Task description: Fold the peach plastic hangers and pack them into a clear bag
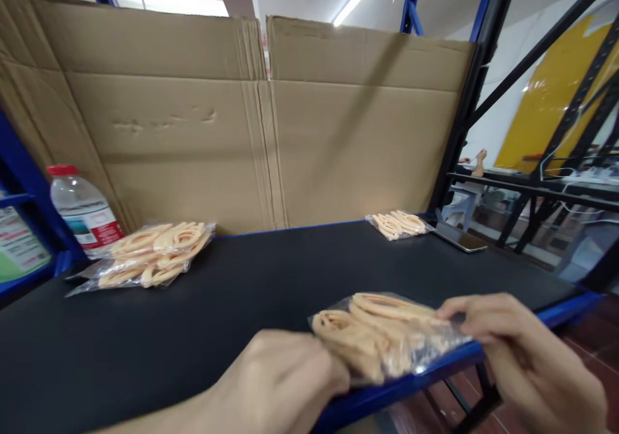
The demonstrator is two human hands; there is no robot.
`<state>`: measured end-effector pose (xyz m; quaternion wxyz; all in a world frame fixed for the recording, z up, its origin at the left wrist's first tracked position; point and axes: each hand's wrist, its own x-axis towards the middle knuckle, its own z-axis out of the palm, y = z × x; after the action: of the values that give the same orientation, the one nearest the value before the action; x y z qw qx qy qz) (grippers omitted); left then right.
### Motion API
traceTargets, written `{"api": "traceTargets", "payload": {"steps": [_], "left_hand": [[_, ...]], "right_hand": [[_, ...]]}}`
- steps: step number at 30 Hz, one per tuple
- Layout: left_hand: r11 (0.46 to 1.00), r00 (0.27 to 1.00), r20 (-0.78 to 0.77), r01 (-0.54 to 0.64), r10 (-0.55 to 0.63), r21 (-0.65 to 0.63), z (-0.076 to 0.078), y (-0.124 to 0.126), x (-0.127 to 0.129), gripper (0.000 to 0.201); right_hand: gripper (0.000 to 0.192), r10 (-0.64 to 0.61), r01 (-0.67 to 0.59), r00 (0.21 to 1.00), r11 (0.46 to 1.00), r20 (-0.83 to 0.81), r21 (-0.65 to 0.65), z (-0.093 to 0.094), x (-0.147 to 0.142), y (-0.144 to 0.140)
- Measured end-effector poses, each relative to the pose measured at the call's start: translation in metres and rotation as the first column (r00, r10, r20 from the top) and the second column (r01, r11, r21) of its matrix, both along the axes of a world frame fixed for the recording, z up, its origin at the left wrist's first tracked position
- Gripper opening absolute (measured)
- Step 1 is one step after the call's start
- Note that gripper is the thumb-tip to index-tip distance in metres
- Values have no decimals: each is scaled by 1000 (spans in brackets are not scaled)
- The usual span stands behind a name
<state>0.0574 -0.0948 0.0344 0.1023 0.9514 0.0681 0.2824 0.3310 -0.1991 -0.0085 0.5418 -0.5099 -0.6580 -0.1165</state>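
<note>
I am holding a clear packet of tan rings [382, 340] at the near edge of the black counter [251, 292], my left hand [285, 382] curled around its left end and my right hand [512, 344] pinching its right end between fingers and thumb. A stack of packets [149, 253] is lying far left beside a water bottle [84, 211], and a lone packet [399, 223] by a phone [459, 237], so some seem finished. Blur is hiding the packet's seal.
</note>
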Motion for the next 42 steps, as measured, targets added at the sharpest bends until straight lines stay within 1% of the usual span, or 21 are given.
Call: {"api": "traceTargets", "payload": {"steps": [1, 3, 5, 7, 9, 11, 13, 15, 17, 19, 21, 23, 27, 29, 32, 34, 36, 37, 39, 40, 42], "left_hand": [[997, 994, 112, 8, 0, -72, 5, 7, 15, 16], [959, 983, 183, 59, -8, -278, 11, 23, 48, 14], [848, 973, 229, 121, 0, -515, 12, 41, 84, 13], [734, 957, 288, 168, 39, -658, 11, 61, 120, 11], [658, 940, 326, 180, 105, -731, 10, 81, 155, 10], [588, 909, 316, 103, 273, -802, 11, 102, 189, 8], [574, 881, 308, 53, 358, -817, 14, 125, 220, 8], [557, 868, 272, -6, 416, -831, 17, 148, 246, 11], [522, 872, 184, -92, 454, -848, 16, 169, 264, 22], [485, 875, 76, -191, 479, -853, 8, 184, 269, 33], [472, 876, -18, -277, 483, -837, -5, 191, 260, 33], [476, 877, -94, -343, 471, -810, -21, 189, 238, 33], [567, 893, -145, -389, 426, -726, -39, 167, 163, 24], [617, 906, -151, -384, 396, -687, -36, 151, 120, 24], [670, 907, -146, -393, 395, -630, -22, 135, 59, 20], [791, 901, -103, -420, 421, -444, -9, 134, 22, 21], [832, 869, -32, -482, 493, -274, 3, 140, -11, 22], [826, 843, -2, -527, 538, -201, 8, 146, -27, 24], [751, 748, 70, -653, 660, -98, 18, 161, -57, 24], [687, 679, 108, -723, 726, -76, 22, 169, -72, 25], [516, 505, 141, -855, 851, -52, 28, 186, -102, 24]], "right_hand": [[17, -66, 67, 997, 998, -29, 11, 7, 7, 2], [13, -191, 195, 979, 980, -64, 52, 21, 24, 11], [14, -313, 317, 947, 945, -68, 74, 32, 47, 29], [12, -328, 333, 939, 942, -100, 42, 42, 75, 53], [11, -320, 326, 941, 944, -107, 42, 54, 103, 81], [11, -370, 374, 924, 927, -96, 26, 67, 130, 113], [14, -461, 458, 886, 886, -48, -70, 81, 152, 149], [17, -487, 481, 873, 869, -29, -114, 90, 168, 186], [20, -505, 496, 863, 851, -7, -170, 89, 178, 221], [18, -496, 486, 868, 834, 34, -260, 77, 182, 246], [24, -480, 475, 874, 815, 73, -331, 57, 182, 260], [31, -464, 468, 880, 810, 103, -353, 37, 176, 263], [24, -393, 416, 909, 857, 135, -304, 19, 150, 256], [27, -311, 341, 939, 897, 147, -281, 20, 126, 252], [26, -128, 171, 978, 942, 162, -288, 25, 75, 252], [24, 3, 46, 989, 944, 149, -326, 28, 34, 254], [21, 123, -75, 987, 925, 106, -372, 28, -8, 258], [19, 176, -133, 982, 908, 72, -398, 28, -29, 261], [16, 258, -238, 966, 861, -18, -450, 27, -69, 270], [15, 288, -287, 955, 830, -73, -478, 26, -88, 275], [16, 324, -381, 924, 750, -202, -541, 25, -124, 286]]}}
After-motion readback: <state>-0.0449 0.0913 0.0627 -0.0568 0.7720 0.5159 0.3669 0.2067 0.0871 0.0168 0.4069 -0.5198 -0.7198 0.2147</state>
